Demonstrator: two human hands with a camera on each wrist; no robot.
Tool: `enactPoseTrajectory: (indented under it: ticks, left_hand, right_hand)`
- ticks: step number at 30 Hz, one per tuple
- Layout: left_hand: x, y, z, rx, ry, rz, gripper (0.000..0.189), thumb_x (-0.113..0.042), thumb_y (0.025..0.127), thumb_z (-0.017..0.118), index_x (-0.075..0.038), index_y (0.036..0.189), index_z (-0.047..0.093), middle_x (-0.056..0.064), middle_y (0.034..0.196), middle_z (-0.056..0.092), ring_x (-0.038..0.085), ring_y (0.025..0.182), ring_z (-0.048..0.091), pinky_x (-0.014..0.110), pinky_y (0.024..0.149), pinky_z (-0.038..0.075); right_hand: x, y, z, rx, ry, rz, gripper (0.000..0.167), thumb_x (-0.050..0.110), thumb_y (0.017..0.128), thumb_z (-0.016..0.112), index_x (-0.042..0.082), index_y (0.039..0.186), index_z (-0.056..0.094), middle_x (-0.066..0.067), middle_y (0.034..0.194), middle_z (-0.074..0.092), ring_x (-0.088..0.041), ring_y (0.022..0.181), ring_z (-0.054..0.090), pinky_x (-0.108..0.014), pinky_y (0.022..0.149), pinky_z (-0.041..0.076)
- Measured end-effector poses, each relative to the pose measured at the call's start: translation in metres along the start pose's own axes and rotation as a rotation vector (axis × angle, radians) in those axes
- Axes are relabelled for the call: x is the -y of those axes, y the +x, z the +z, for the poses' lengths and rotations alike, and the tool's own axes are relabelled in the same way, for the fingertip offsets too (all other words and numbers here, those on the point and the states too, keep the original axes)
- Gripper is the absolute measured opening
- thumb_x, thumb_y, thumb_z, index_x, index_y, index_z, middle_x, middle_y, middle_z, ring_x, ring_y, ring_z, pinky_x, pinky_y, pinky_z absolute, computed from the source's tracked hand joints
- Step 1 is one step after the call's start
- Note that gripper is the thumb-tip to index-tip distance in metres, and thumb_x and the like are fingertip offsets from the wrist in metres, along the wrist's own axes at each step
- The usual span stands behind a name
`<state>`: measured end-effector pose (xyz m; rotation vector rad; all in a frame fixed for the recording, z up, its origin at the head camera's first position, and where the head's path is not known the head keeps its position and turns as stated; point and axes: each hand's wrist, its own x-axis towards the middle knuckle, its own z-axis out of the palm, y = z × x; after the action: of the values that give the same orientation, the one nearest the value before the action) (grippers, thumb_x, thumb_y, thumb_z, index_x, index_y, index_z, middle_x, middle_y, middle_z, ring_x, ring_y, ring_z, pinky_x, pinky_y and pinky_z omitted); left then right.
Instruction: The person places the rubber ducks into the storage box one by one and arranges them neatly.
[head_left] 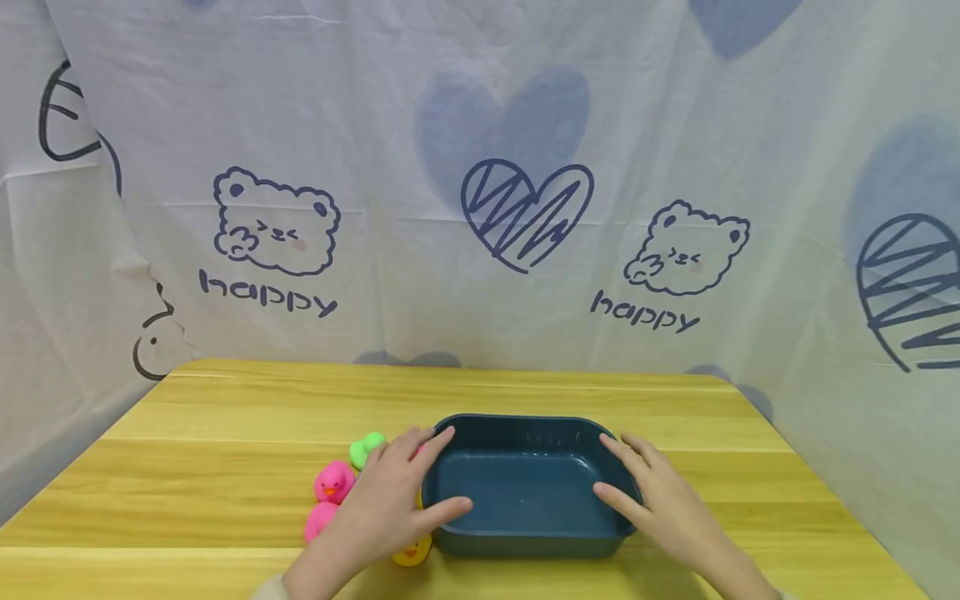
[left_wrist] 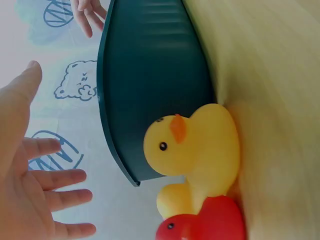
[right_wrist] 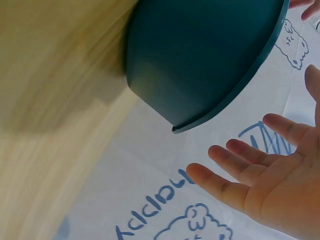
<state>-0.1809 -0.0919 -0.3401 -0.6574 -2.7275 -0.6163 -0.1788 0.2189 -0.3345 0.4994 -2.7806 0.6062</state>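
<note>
A dark teal plastic basin point(head_left: 525, 547) with rounded corners sits on the wooden table, with nothing inside it. My left hand point(head_left: 393, 487) is at its left rim, fingers spread and thumb apart. Over the right rim is my right hand point(head_left: 667, 504), also with fingers extended. Neither hand grips anything; in both wrist views the fingers look clear of the basin wall point(right_wrist: 200, 55). Beside the basin's left wall stand yellow rubber ducks point(left_wrist: 215, 145) and a red one point(left_wrist: 222, 220), partly hidden by my left hand in the head view.
Left of my left hand are a green duck point(head_left: 363, 450) and two pink ducks point(head_left: 334, 482), close together. The wooden table point(head_left: 225, 467) reaches back to a hanging white cloth point(head_left: 405, 275) printed with hearts and bears.
</note>
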Motion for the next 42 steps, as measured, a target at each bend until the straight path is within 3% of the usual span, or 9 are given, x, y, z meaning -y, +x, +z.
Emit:
enactPoseTrajectory:
  ticks: [9, 18, 24, 31, 36, 39, 42]
  left_hand:
    - [0.007, -0.004, -0.001, -0.031, -0.041, 0.078, 0.077, -0.066, 0.078, 0.045, -0.011, 0.132, 0.044, 0.009, 0.126, 0.047, 0.028, 0.115, 0.041, 0.050, 0.094, 0.032]
    - [0.016, -0.008, 0.001, -0.091, -0.060, 0.136, 0.064, -0.056, 0.082, 0.051, -0.011, 0.127, 0.050, 0.004, 0.120, 0.051, 0.024, 0.106, 0.048, 0.044, 0.089, 0.039]
    - [0.023, -0.011, 0.002, -0.131, -0.078, 0.152, 0.058, -0.049, 0.081, 0.057, -0.011, 0.125, 0.052, 0.004, 0.121, 0.052, 0.023, 0.109, 0.048, 0.043, 0.089, 0.041]
    - [0.029, -0.014, 0.001, -0.176, -0.083, 0.189, 0.051, -0.043, 0.082, 0.061, -0.009, 0.119, 0.056, 0.002, 0.116, 0.056, 0.020, 0.106, 0.051, 0.038, 0.085, 0.044]
    - [0.031, -0.016, 0.000, -0.181, -0.093, 0.189, 0.050, -0.039, 0.080, 0.065, -0.009, 0.119, 0.056, 0.002, 0.116, 0.057, 0.018, 0.106, 0.051, 0.037, 0.085, 0.044]
    - [0.033, -0.017, -0.001, -0.169, -0.107, 0.169, 0.051, -0.039, 0.079, 0.065, -0.009, 0.119, 0.056, 0.003, 0.117, 0.056, 0.019, 0.106, 0.051, 0.038, 0.085, 0.044]
    - [0.035, -0.019, -0.002, -0.146, -0.126, 0.139, 0.051, -0.039, 0.080, 0.065, -0.009, 0.120, 0.056, 0.003, 0.118, 0.055, 0.020, 0.107, 0.050, 0.039, 0.086, 0.044]
  right_hand:
    - [-0.013, 0.001, 0.003, -0.030, 0.151, 0.002, 0.052, 0.033, 0.085, 0.059, 0.004, 0.127, 0.049, -0.018, 0.123, 0.045, -0.037, 0.108, 0.046, -0.052, 0.079, 0.043]
    - [-0.029, -0.002, 0.005, -0.093, 0.297, -0.054, 0.043, 0.013, 0.079, 0.067, -0.002, 0.118, 0.054, -0.018, 0.113, 0.053, -0.036, 0.096, 0.052, -0.036, 0.067, 0.051]
    - [-0.040, -0.002, 0.008, -0.097, 0.368, -0.017, 0.039, 0.008, 0.078, 0.067, -0.003, 0.114, 0.056, -0.020, 0.110, 0.056, -0.030, 0.089, 0.056, -0.025, 0.062, 0.050]
    - [-0.050, -0.002, 0.008, -0.043, 0.494, 0.013, 0.036, 0.005, 0.082, 0.062, -0.010, 0.113, 0.054, -0.020, 0.099, 0.060, -0.010, 0.079, 0.058, -0.026, 0.062, 0.049]
    - [-0.057, -0.003, 0.007, 0.040, 0.664, 0.029, 0.039, 0.005, 0.085, 0.058, -0.017, 0.116, 0.048, -0.017, 0.092, 0.059, -0.007, 0.073, 0.057, -0.029, 0.058, 0.050]
    - [-0.062, -0.003, 0.008, 0.068, 0.748, 0.026, 0.036, 0.004, 0.085, 0.059, -0.013, 0.116, 0.050, -0.011, 0.089, 0.059, -0.007, 0.071, 0.057, -0.029, 0.057, 0.050]
    - [-0.068, -0.003, 0.009, 0.106, 0.830, 0.022, 0.031, 0.002, 0.084, 0.058, -0.001, 0.115, 0.057, -0.005, 0.088, 0.059, -0.007, 0.072, 0.058, -0.029, 0.058, 0.050]
